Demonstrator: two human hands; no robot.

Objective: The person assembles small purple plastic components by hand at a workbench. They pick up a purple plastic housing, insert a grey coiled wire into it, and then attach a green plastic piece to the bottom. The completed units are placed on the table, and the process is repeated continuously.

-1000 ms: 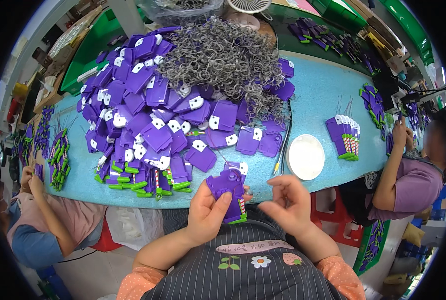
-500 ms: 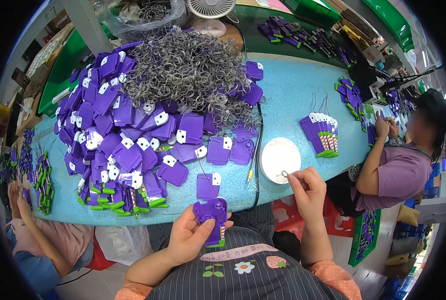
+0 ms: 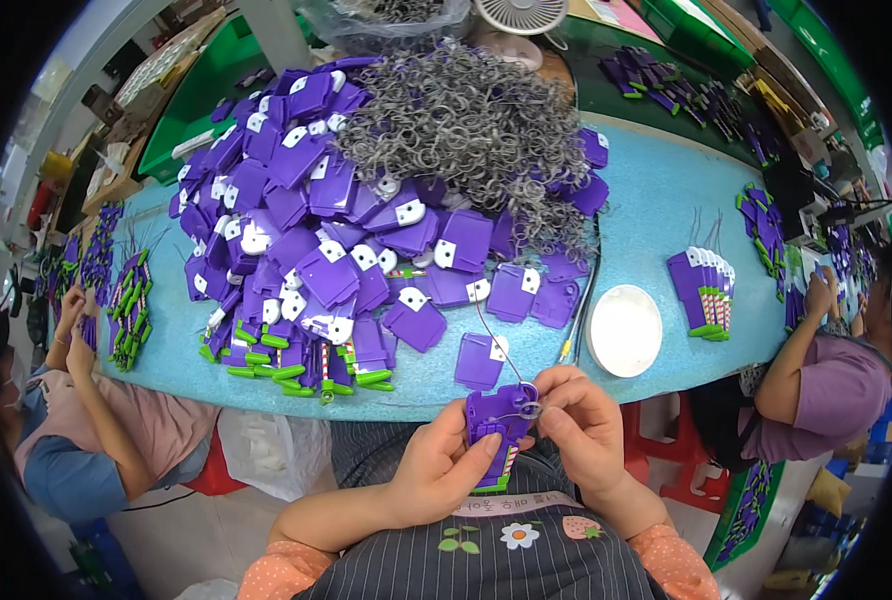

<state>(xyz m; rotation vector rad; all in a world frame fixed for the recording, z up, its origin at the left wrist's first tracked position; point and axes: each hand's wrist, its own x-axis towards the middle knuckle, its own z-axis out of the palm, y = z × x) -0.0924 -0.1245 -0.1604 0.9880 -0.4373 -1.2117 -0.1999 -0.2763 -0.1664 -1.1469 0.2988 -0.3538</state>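
Observation:
My left hand (image 3: 434, 470) is closed round a purple plastic casing half (image 3: 506, 428), its hollow inner side facing up. The casing has a green end and a striped strip along one edge. A thin wire (image 3: 488, 328) rises from its top toward the table. At the casing's upper right corner, my right hand (image 3: 584, 425) pinches a small metal coil (image 3: 529, 411) against or just over the round recess; its exact seating is hidden by the fingers. Just beyond the hands, a purple cover with a white corner (image 3: 478, 364) lies on the blue table (image 3: 416, 390).
A heap of purple covers (image 3: 286, 205) fills the left, beside a tangled mound of metal coils (image 3: 456, 130). To the right are a round white dish (image 3: 624, 335), a dark cable (image 3: 588, 300) and a fanned row of casings (image 3: 701, 290). Co-workers sit on both sides.
My right hand has come from beside the white dish to the casing, bringing the metal coil. My left hand still holds the casing. The whole view has shifted, so the table contents appear further right.

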